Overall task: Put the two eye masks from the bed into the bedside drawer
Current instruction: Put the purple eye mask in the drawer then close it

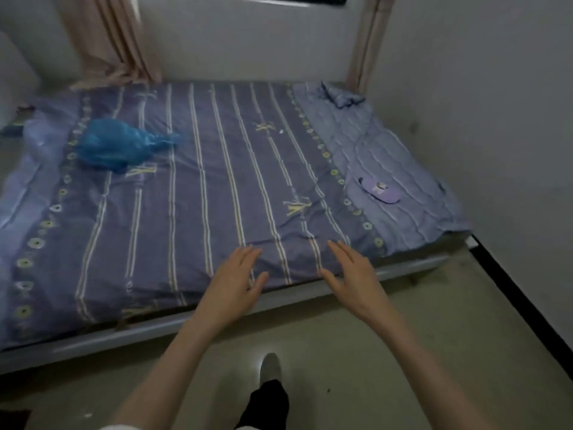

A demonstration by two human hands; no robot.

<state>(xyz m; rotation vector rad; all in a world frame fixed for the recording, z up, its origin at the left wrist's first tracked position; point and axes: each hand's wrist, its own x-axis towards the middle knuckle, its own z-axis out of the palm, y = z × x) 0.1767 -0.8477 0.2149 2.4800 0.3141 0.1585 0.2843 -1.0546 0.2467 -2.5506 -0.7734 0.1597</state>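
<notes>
A purple eye mask lies flat on the pale blue sheet at the right side of the bed. I cannot pick out a second mask or a bedside drawer in this view. My left hand hovers over the near edge of the striped purple cover, fingers apart, holding nothing. My right hand is beside it, also spread and empty, well short of the mask.
A crumpled blue plastic bag sits on the left part of the bed. The metal bed frame runs along the near edge. A wall closes the right side. Pink curtains hang behind. My foot stands on the floor.
</notes>
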